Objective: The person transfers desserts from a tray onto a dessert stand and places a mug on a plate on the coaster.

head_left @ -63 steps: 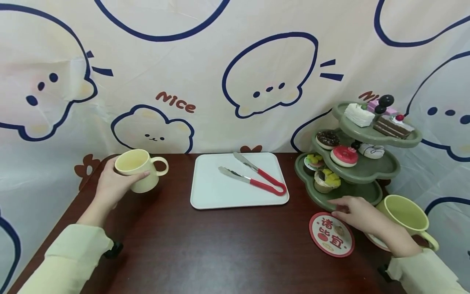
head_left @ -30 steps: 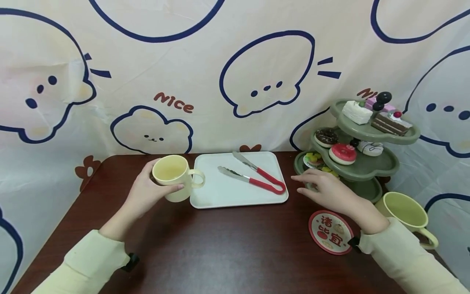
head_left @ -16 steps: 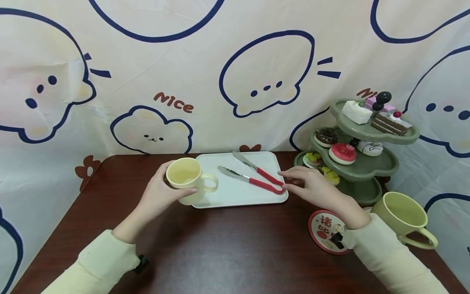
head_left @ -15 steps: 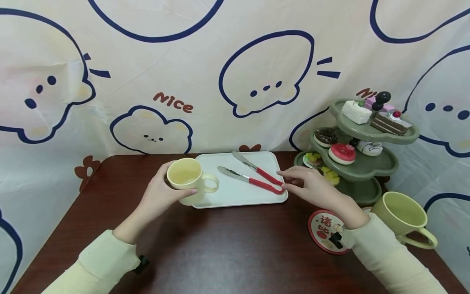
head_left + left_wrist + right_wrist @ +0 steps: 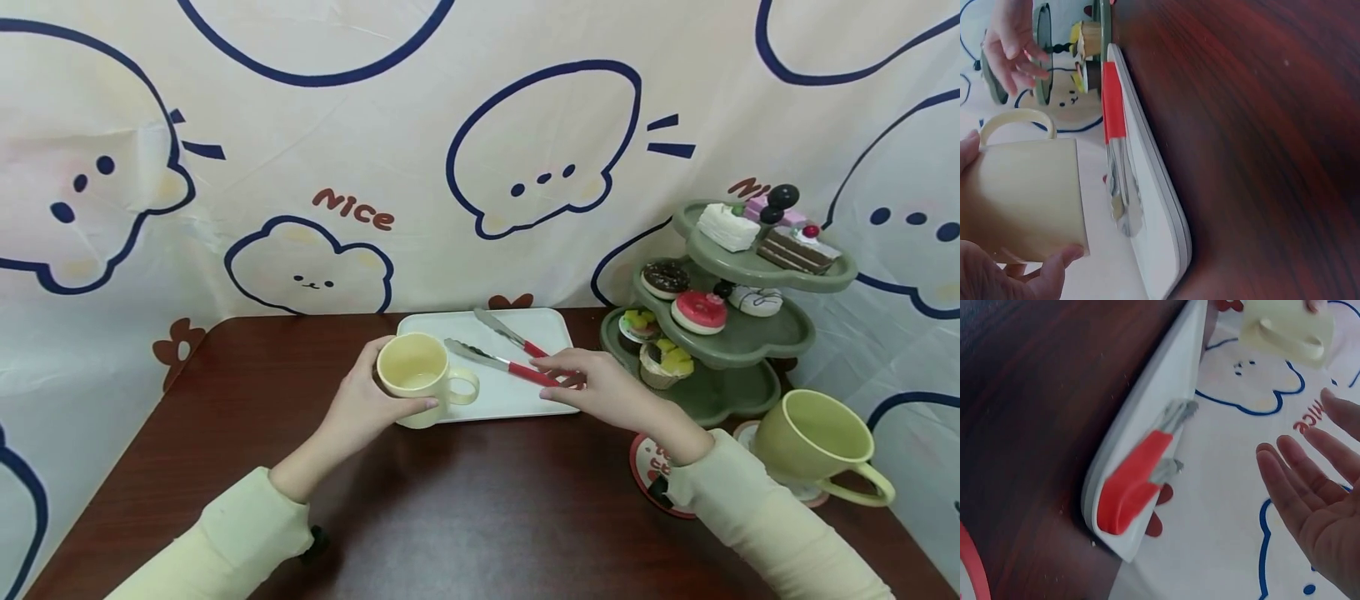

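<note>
My left hand (image 5: 360, 404) grips a pale yellow mug (image 5: 412, 367) around its body, thumb in front, with the handle pointing right. In the left wrist view the mug (image 5: 1022, 194) is raised off the table. My right hand (image 5: 603, 387) hovers over the right end of the white tray (image 5: 487, 402), fingers extended toward the mug's handle and a gap between them. Below it lie tongs (image 5: 528, 372) with red handles and metal tips; the right hand hides their bend in the head view. The right wrist view shows these fingers (image 5: 1294, 487) spread and holding nothing.
A green three-tier stand (image 5: 757, 337) carries toy cakes, donuts and cupcakes at the right. In front of it, another yellow-green mug (image 5: 813, 433) sits on a coaster. A red-rimmed coaster (image 5: 651, 467) lies partly under the right sleeve. A printed cloth (image 5: 420, 167) hangs behind the table.
The left hand has carried the mug rightward from the table's left side to the tray's front left. The right hand has moved left, from beside the stand to over the tongs.
</note>
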Motion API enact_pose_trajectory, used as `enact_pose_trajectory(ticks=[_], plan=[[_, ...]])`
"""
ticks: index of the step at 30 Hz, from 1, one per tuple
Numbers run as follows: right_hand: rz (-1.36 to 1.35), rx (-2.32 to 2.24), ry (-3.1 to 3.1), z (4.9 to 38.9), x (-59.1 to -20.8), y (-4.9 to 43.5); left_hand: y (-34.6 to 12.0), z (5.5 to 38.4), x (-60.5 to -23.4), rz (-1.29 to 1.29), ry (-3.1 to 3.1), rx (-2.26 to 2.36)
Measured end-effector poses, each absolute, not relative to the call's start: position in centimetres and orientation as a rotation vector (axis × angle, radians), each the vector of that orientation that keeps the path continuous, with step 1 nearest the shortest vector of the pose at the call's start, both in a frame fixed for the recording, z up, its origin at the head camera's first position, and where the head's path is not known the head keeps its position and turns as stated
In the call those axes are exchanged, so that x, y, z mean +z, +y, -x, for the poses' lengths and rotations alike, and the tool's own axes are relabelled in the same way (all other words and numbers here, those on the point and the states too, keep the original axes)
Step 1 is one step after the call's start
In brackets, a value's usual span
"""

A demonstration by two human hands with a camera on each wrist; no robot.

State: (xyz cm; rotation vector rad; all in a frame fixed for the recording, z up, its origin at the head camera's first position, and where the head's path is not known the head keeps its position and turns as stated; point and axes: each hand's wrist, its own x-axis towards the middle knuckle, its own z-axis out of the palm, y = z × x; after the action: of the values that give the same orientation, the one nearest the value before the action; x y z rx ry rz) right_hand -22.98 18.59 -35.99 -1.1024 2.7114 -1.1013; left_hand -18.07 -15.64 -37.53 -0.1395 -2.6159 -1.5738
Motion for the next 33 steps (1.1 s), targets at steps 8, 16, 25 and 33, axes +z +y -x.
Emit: enact_pose_trajectory(ticks=[8,16,25,33], plan=[[1.084,-1.241,2.558,22.7,-36.4,16.9,-13.8,18.1,-37.8,0.179,-2.580,-1.610],[1.053,-1.321,2.487,22.3,-36.7,15.4,-12.2,18.2,-37.9,0.245,-2.549,-1.664],[0.966,-1.294,2.457,21.8,-37.2,14.3,-10.6,18.3,-38.7,0.320,-2.540,-1.724],[0.905,-1.265,2.449,21.6,-37.2,14.5,-9.7,17.9,-39.0,0.329,-2.543,-1.745]])
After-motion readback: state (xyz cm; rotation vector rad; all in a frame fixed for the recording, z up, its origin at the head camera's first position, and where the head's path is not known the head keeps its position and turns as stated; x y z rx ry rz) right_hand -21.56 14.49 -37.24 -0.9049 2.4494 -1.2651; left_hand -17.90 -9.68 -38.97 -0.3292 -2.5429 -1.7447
